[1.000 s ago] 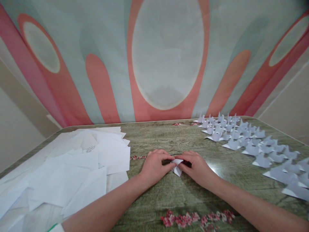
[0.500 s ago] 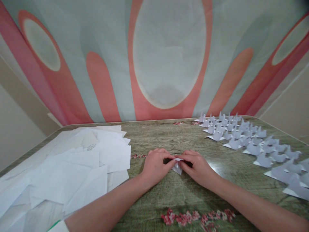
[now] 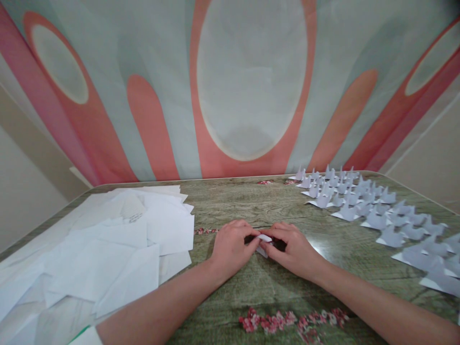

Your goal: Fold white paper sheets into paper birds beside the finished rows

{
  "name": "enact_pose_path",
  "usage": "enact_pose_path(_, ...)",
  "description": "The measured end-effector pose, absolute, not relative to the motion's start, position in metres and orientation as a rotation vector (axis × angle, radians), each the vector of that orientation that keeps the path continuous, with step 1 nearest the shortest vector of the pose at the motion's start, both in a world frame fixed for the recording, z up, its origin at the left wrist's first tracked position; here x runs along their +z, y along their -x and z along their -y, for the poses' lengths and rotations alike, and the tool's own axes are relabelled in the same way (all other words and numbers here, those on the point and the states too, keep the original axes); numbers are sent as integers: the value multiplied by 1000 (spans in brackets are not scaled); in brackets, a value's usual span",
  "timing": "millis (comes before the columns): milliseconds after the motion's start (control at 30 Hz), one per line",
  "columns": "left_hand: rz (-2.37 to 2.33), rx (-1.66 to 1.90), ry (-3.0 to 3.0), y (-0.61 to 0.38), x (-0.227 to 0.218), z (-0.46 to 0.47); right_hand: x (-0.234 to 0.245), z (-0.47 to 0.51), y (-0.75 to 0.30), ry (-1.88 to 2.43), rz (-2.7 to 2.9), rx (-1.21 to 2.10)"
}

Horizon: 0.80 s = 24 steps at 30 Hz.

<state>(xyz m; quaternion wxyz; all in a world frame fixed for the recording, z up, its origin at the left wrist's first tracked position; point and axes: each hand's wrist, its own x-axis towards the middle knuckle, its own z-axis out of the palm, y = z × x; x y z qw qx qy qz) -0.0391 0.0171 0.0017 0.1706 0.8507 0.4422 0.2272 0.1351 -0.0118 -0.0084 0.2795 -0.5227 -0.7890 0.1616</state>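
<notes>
Just below the frame's center, a small folded white paper piece (image 3: 264, 238) sits low over the green wood-grain table (image 3: 251, 201). We pinch it between our left hand (image 3: 233, 248) and right hand (image 3: 292, 249), fingers curled narrow on it. Loose white sheets (image 3: 108, 249) fill the lower left; folded paper figures (image 3: 373, 211) line the right.
</notes>
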Motion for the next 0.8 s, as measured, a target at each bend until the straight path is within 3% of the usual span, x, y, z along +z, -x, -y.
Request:
enact_pose_path(333, -1232, 573, -2578, 40, 0, -14, -20, 11, -137, 1381, 2142, 301)
enact_pose_path(600, -1229, 518, -2656, 41, 0, -14, -8, 18, -136, 1301, 2224, -77)
enact_pose_path(800, -1220, 480, -2713, 41, 2, -14, -5, 20, -135, 1267, 2275, -163)
